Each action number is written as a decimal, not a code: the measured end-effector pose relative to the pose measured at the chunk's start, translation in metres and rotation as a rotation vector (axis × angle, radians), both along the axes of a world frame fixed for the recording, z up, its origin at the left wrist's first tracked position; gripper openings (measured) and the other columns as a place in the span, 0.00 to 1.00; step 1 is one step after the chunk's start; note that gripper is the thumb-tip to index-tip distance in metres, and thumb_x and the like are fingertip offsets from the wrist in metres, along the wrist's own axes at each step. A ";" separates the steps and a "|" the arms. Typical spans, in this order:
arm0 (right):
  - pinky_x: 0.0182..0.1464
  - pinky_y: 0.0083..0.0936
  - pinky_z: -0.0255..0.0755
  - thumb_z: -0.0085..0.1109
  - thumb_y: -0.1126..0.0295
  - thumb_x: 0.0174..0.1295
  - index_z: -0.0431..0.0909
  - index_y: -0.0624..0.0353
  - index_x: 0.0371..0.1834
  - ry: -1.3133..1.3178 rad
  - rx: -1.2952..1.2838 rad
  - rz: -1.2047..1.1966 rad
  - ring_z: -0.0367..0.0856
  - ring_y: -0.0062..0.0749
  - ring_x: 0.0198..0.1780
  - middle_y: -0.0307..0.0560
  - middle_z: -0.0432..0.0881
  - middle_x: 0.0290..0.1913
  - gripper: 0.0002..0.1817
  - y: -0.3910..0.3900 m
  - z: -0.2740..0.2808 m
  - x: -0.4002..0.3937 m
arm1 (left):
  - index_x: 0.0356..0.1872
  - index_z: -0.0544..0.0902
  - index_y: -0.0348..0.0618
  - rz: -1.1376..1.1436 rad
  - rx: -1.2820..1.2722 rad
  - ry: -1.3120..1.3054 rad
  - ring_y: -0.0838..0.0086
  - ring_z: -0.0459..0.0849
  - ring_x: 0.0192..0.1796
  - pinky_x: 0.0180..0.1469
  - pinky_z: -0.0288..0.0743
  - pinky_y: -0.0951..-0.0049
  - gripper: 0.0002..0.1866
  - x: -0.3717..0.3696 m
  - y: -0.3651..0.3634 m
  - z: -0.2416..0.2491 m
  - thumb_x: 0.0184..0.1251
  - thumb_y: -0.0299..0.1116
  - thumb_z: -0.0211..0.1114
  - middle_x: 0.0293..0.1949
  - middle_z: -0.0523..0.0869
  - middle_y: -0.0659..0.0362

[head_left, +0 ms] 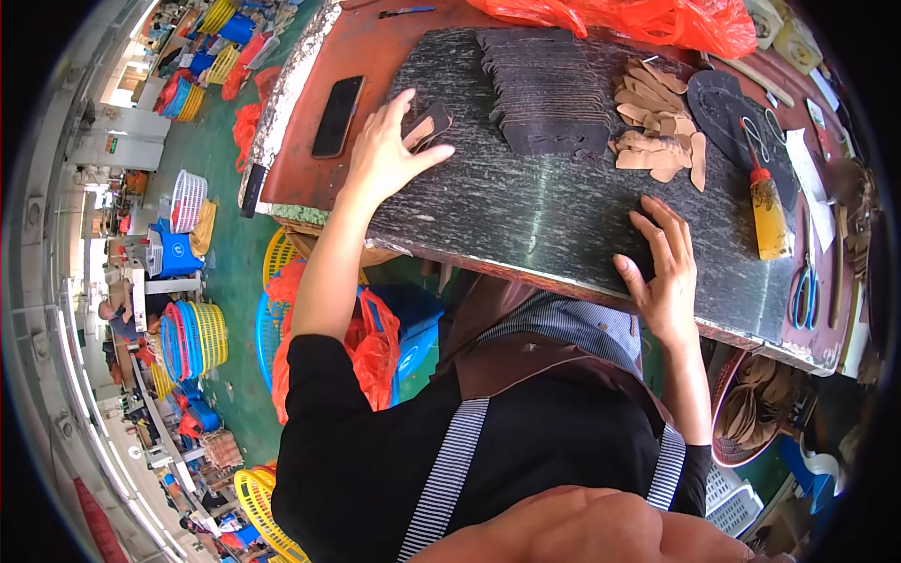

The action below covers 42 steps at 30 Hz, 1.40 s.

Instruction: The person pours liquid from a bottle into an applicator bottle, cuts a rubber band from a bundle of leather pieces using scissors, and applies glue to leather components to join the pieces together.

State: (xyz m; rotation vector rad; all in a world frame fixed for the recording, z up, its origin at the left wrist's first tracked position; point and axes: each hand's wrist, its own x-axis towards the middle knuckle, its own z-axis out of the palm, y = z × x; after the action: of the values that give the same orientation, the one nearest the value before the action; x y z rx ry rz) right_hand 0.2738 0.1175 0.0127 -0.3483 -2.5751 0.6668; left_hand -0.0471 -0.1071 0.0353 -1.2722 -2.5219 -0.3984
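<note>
Two bare hands are laid on a dark mat [554, 216] that covers the tabletop [310, 141]. The left hand [389, 150] is spread flat with its fingers wide apart, and a small dark cut piece [430, 125] is pressed under its fingertips; the piece is touched from above but is not closed on by any grip. The piece is seen at the far edge of that hand, between the thumb and the first fingers. The right hand [664, 272] is also laid open and flat on the mat, near the front edge of the tabletop, and nothing is held in it. A stack of dark pieces [549, 89] is set well beyond both hands, and a heap of tan pieces [657, 127] is piled just beside it. A yellow glue bottle [768, 211] with a red tip is lying to the right of the right hand. A black phone [338, 114] is lying to the left of the left hand, near it. A red plastic bag [648, 19] is seen at the back of the tabletop.
</note>
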 end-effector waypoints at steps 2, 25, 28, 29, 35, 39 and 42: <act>0.69 0.45 0.66 0.68 0.56 0.59 0.76 0.63 0.59 0.006 -0.003 0.005 0.69 0.52 0.69 0.56 0.73 0.65 0.29 0.000 -0.002 0.000 | 0.70 0.69 0.44 -0.031 0.078 -0.309 0.65 0.84 0.52 0.58 0.77 0.65 0.38 -0.003 -0.010 0.000 0.57 0.33 0.75 0.52 0.86 0.51; 0.60 0.41 0.71 0.67 0.54 0.64 0.73 0.60 0.64 -0.031 0.176 -0.804 0.79 0.51 0.58 0.56 0.82 0.56 0.30 0.136 -0.023 0.078 | 0.39 0.82 0.39 -0.548 0.133 -0.227 0.61 0.85 0.42 0.46 0.80 0.62 0.08 0.096 0.126 -0.015 0.62 0.30 0.70 0.44 0.83 0.56; 0.58 0.39 0.73 0.67 0.57 0.64 0.75 0.60 0.60 0.006 0.069 -0.778 0.82 0.50 0.54 0.56 0.83 0.54 0.26 0.140 -0.021 0.079 | 0.37 0.80 0.39 -0.534 0.216 -0.268 0.61 0.84 0.40 0.44 0.79 0.63 0.07 0.103 0.125 -0.014 0.65 0.30 0.68 0.39 0.82 0.56; 0.58 0.37 0.73 0.67 0.59 0.64 0.75 0.61 0.60 0.078 0.051 -0.770 0.82 0.48 0.54 0.56 0.83 0.53 0.25 0.140 -0.022 0.080 | 0.36 0.80 0.39 -0.558 0.186 -0.390 0.61 0.83 0.40 0.44 0.78 0.64 0.07 0.106 0.116 -0.009 0.65 0.32 0.68 0.36 0.82 0.56; 0.53 0.25 0.75 0.62 0.71 0.69 0.74 0.65 0.59 0.762 -0.730 -0.540 0.82 0.31 0.52 0.50 0.83 0.51 0.18 0.136 -0.031 0.087 | 0.23 0.84 0.42 -0.756 -0.395 -0.698 0.61 0.81 0.37 0.41 0.77 0.60 0.18 0.114 0.026 0.049 0.63 0.46 0.69 0.23 0.80 0.57; 0.51 0.31 0.77 0.62 0.65 0.70 0.73 0.61 0.60 1.150 -1.220 -0.332 0.80 0.35 0.55 0.52 0.79 0.58 0.20 0.137 -0.018 0.071 | 0.38 0.87 0.41 -0.701 -0.060 -0.242 0.65 0.82 0.44 0.46 0.78 0.64 0.12 0.082 0.042 0.031 0.58 0.36 0.72 0.37 0.84 0.58; 0.44 0.29 0.75 0.64 0.63 0.68 0.74 0.58 0.58 1.192 -1.395 -0.198 0.80 0.34 0.51 0.48 0.80 0.55 0.20 0.126 -0.013 0.061 | 0.48 0.82 0.37 -0.619 -0.144 0.166 0.64 0.82 0.48 0.51 0.81 0.64 0.16 0.058 0.069 0.010 0.58 0.30 0.68 0.44 0.82 0.57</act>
State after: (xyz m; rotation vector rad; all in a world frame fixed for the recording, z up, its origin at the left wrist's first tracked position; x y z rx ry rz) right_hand 0.3349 0.2431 0.0002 -0.3971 -0.6835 1.7771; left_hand 0.0111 -0.0381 0.0449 -2.0432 -2.0060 -0.2228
